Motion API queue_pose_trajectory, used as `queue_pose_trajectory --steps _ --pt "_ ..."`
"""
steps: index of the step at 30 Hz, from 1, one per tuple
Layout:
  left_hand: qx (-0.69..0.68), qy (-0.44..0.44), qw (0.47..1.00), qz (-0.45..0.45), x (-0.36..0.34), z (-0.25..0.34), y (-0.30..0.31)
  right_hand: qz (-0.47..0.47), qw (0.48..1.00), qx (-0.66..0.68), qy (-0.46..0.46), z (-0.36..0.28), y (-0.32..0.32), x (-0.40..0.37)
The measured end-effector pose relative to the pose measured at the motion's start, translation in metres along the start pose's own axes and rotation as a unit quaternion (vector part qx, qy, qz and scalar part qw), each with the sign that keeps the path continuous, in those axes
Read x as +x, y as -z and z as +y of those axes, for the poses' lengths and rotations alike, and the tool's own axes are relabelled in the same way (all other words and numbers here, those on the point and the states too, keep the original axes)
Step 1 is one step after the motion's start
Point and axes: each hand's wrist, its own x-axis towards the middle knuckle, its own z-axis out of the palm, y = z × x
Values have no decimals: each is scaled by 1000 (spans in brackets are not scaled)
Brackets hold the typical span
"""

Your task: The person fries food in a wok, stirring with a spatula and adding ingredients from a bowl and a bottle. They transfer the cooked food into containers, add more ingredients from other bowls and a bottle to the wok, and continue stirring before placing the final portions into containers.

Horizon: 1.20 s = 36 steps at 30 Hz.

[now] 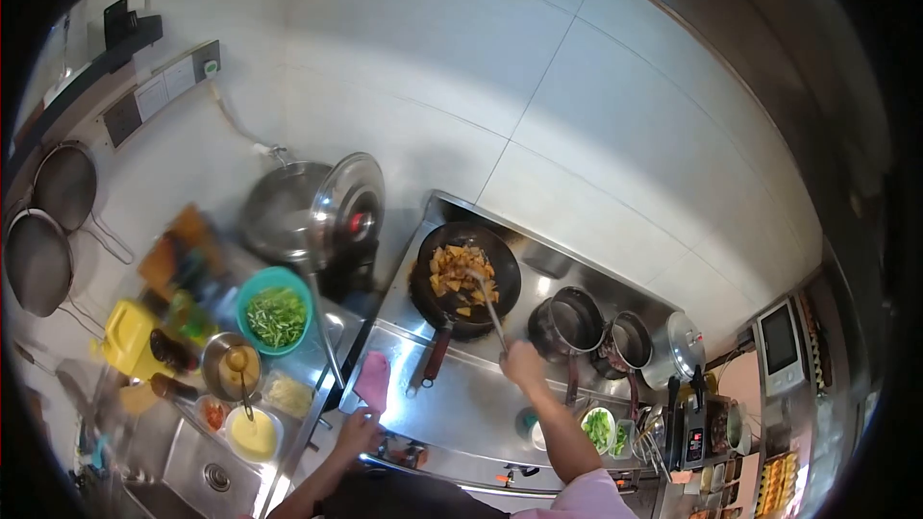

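Black round wok [508, 264] on burner well at back of steel bench [461, 413], loaded with yellow-brown fried chunks [460, 277]. Long dark handle [433, 358] pointing back toward the person, within easy reach.

Right hand [524, 363] above bench, in front of wok. Grip closed round tail end of long metal ladle [492, 312], far end down among the chunks. Held at the tail, probably to keep fingers off the heat.

Left hand [358, 434] low at bench front edge, just beside pink folded cloth [373, 380]. Grip too small to read; spread or curled, cannot tell. Cloth close to wok handle, likely kept there as a pot-holder.

Teal plastic bowl [248, 300] of chopped greens parked left of stove, apart from wok.
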Motion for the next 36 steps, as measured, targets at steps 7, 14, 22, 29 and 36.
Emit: queue_pose_trajectory --steps 7,14,22,29,36 --pt "-36 -14 999 -11 -4 -19 14 -23 999 -30 6 11 -35 13" --pt "-66 -18 983 173 -37 -45 59 124 926 358 2 20 -26 -48" --pt "-205 29 912 355 -11 -93 97 -24 876 466 -122 38 -45 -68" --pt "-231 -9 897 377 9 -79 99 -215 784 566 -139 -20 23 -112" --pt "-196 -110 880 418 16 -90 97 -395 838 377 4 -91 31 -136"
